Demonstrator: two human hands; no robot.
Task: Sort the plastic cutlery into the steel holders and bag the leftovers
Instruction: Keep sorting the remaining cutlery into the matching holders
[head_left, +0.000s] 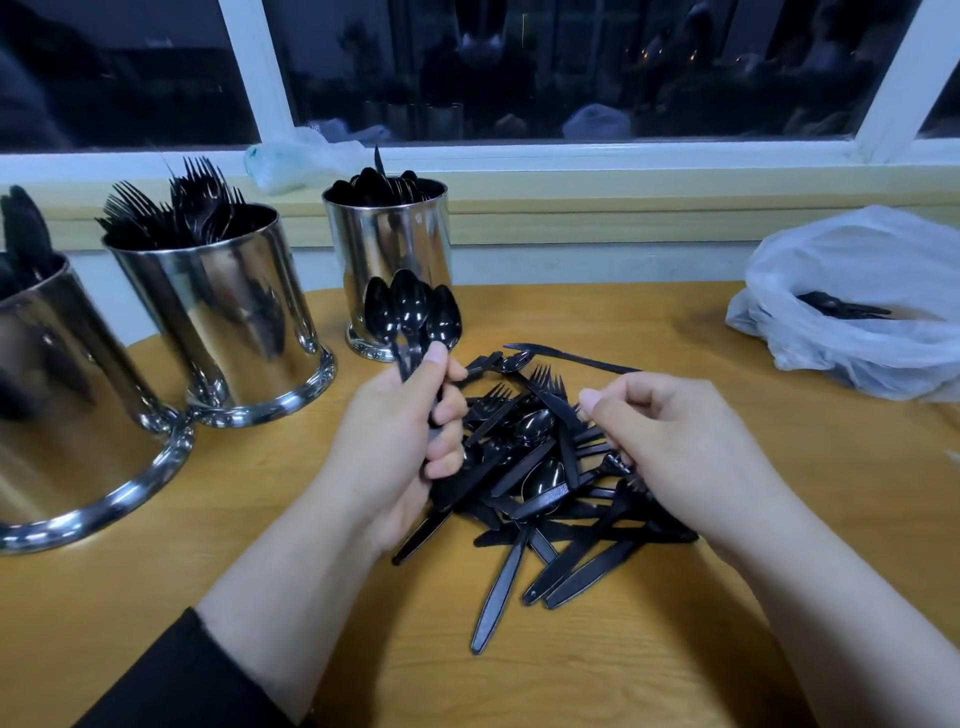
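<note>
Head view: the left hand (400, 441) grips a bunch of black spoons (413, 312) upright, bowls up, just near of the far steel holder (387, 249) of spoons. Right hand (670, 441), fingers curled, pinches a fork handle in the cutlery pile (545, 483) on the wooden table (208, 571). Fork holder (218, 312) stands left; plastic bag (857, 291) lies far right.

The wooden table (727, 597) carries 3 steel holders (228, 332), a black cutlery pile (545, 483) and a plastic bag (857, 301).
</note>
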